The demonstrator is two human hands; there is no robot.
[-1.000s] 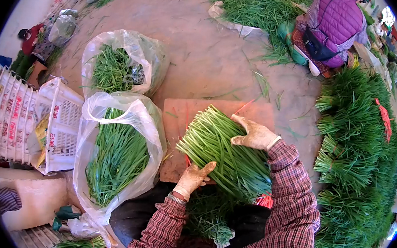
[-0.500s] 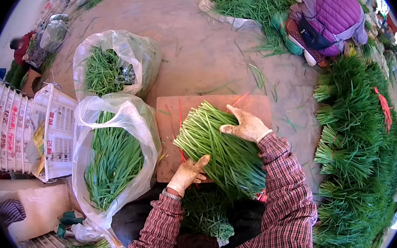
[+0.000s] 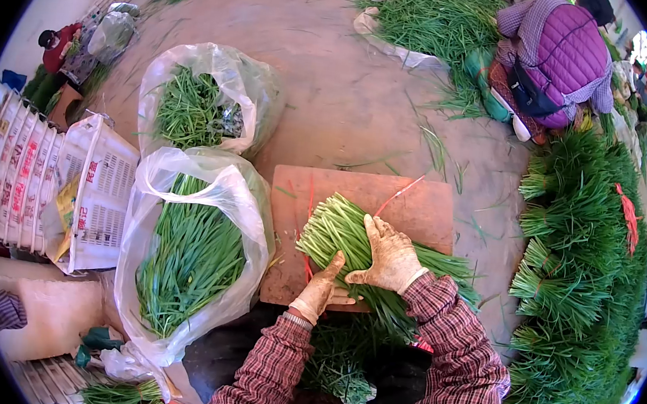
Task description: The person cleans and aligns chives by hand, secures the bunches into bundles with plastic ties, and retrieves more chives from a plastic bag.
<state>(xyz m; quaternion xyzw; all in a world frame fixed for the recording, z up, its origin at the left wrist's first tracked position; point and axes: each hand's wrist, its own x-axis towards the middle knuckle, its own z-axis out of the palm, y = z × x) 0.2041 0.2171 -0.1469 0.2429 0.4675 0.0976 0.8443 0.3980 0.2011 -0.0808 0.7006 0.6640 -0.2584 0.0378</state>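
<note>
A bunch of garlic chives (image 3: 334,230) lies on a reddish-brown board (image 3: 291,199), pale stem ends toward the upper left and green leaves trailing right. My right hand (image 3: 391,260), in a soiled white glove, wraps over the top of the bunch, thumb pointing left. Against its lower left side, my gloved left hand (image 3: 322,290) grips the stems, thumb on top and the other fingers partly hidden underneath. Two red ties run under the bunch; one red tie (image 3: 401,195) sticks out at the upper right, the other (image 3: 307,235) shows at the left.
Left of the board stand two clear plastic bags (image 3: 260,223) of chives. Stacked white crates (image 3: 101,198) are farther left. Tied chive bunches (image 3: 564,269) line the right side. A person in a purple vest (image 3: 566,62) bends beside a chive pile (image 3: 439,20). Loose greens (image 3: 340,365) lie near my lap.
My right hand has moved down and closed over the bunch, which is now more compact and turned more level. My left hand has come in against its lower side. The camera view has shifted slightly.
</note>
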